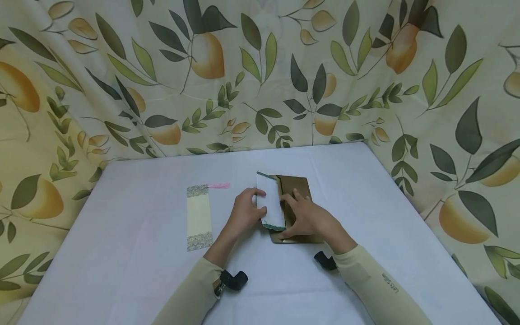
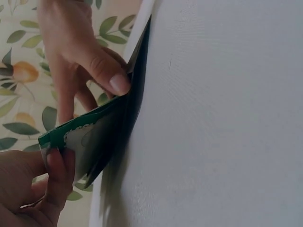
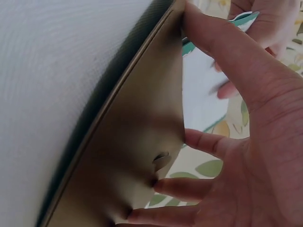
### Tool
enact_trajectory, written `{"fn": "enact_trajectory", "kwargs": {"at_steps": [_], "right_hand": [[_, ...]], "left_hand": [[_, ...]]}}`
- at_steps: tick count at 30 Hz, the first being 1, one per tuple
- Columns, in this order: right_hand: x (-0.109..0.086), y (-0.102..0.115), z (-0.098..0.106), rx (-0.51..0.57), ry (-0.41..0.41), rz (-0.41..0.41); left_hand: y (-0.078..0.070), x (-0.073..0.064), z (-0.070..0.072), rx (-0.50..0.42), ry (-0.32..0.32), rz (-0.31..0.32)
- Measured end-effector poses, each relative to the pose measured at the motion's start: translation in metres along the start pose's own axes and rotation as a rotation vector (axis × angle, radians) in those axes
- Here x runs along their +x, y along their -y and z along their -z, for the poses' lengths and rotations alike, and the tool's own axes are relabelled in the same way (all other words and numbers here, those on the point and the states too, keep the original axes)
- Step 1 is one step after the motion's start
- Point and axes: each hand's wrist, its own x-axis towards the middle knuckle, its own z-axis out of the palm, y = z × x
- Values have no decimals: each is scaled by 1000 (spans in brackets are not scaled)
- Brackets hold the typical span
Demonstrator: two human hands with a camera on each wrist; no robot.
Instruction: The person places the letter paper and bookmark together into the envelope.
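My left hand (image 1: pixel 243 208) pinches the outer edge of a white card (image 1: pixel 270 203) with green trim at its ends. In the left wrist view, the card (image 2: pixel 83 137) looks folded, with a lacy border inside. Its other side meets the mouth of a brown envelope (image 1: pixel 295 187); how far in it reaches is hidden. My right hand (image 1: pixel 312 220) grips the envelope, thumb at the near end of its mouth and fingers spread over its face. In the right wrist view, the envelope (image 3: pixel 128 123) bows under the fingertips and a small slit shows in it.
Left of the hands, a pale yellow bookmark (image 1: pixel 199 216) with patterned ends lies flat, its pink tassel (image 1: pixel 219 185) pointing right. A white cloth (image 1: pixel 142 271) covers the table. Behind hangs a fruit-and-leaf curtain (image 1: pixel 243 90). Black wrist mounts (image 1: pixel 234 280) sit at both cuffs.
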Motion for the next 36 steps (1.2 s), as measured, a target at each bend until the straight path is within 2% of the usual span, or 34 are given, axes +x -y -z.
{"fn": "enact_trajectory", "kwargs": {"at_steps": [13,25,36], "right_hand": [[-1,4,-2,20,-3,2],[-1,6,-1,36,-11,10],[-4,9,0,43,-13,15]], "left_hand": [[-3,-1,-8,18,33,14],[-4,0,-11,1,25,15],[-7,2,-25,-23,51,-5]]}}
